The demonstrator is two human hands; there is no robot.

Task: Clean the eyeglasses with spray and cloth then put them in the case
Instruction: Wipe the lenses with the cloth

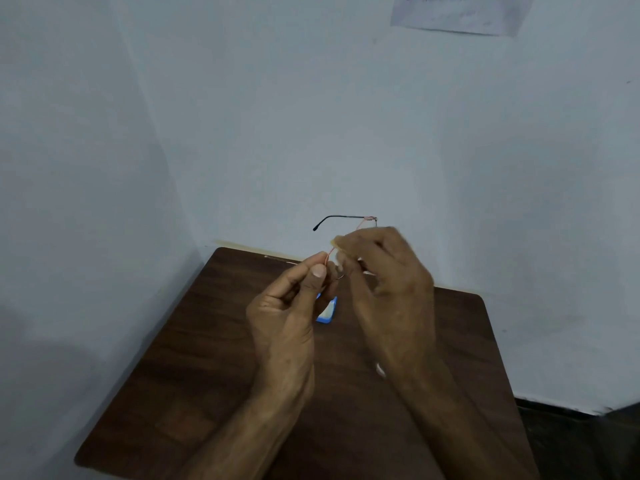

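Observation:
I hold thin-framed eyeglasses point(346, 221) up above the table, one dark temple arm sticking out to the left. My left hand point(287, 306) pinches the pink frame between thumb and fingers. My right hand point(384, 282) is closed on a small pale yellow cloth point(335, 242) pressed against a lens; most of the cloth and lens are hidden by its fingers. A blue and white object point(327, 311) lies on the table below my hands, mostly hidden; I cannot tell whether it is the case or the spray.
A dark wooden table point(194, 358) stands in a corner of pale blue walls. A sheet of paper point(457, 12) hangs on the wall at the upper right. Dark floor point(581, 441) shows beyond the table's right edge.

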